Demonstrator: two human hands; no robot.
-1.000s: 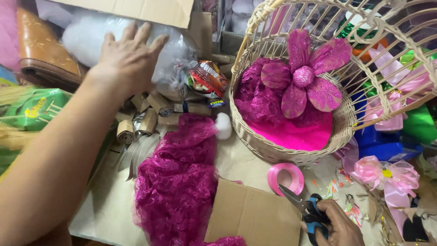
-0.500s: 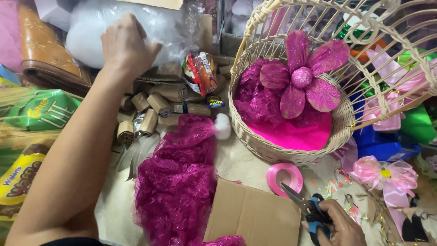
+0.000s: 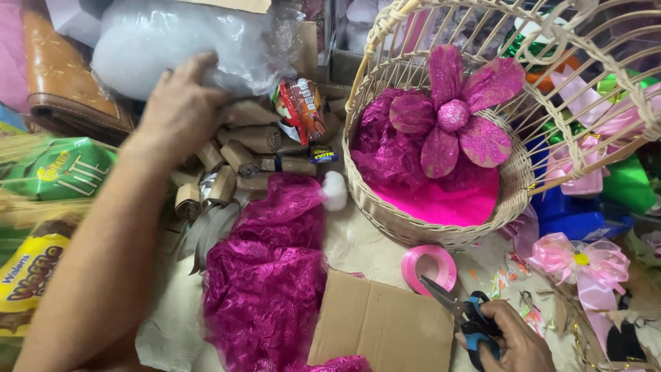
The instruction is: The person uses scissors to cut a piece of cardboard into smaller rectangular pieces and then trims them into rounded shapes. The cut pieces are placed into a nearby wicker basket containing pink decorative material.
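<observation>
The left hand (image 3: 180, 110) reaches far across the cluttered work surface (image 3: 358, 244) toward its back edge, fingers curled and pressed into the clear plastic bag of white fluffy stuffing (image 3: 186, 45) that lies there; the fingertips grip the bag's lower edge, though how firmly cannot be told. Just below that hand lies a heap of short brown paper-wrapped rolls (image 3: 241, 155), and beside them a small red and white snack packet (image 3: 303, 110). A tan leather bag (image 3: 65, 83) sits at the back left corner, with green and yellow snack packets (image 3: 55, 176) along the left edge.

The right hand (image 3: 513, 341) rests at the front right corner, closed around the blue and black handles of a pair of scissors (image 3: 458, 313), whose blades point up and left, slightly parted, toward a roll of pink ribbon (image 3: 428, 269) lying flat just beside the tips.

A length of magenta lace fabric (image 3: 265, 275) runs down the middle of the surface toward the front edge, partly overlapped by a flat piece of brown cardboard (image 3: 382, 324). A small white pompom (image 3: 335, 191) sits at the fabric's upper end. Toward the back right stands a round cream wicker basket (image 3: 413, 224) with a tall handle, lined with bright pink material and more magenta lace, and bearing a large glittery magenta flower (image 3: 451, 114). A pale pink ribbon bow (image 3: 582, 262) lies near the right edge.
</observation>
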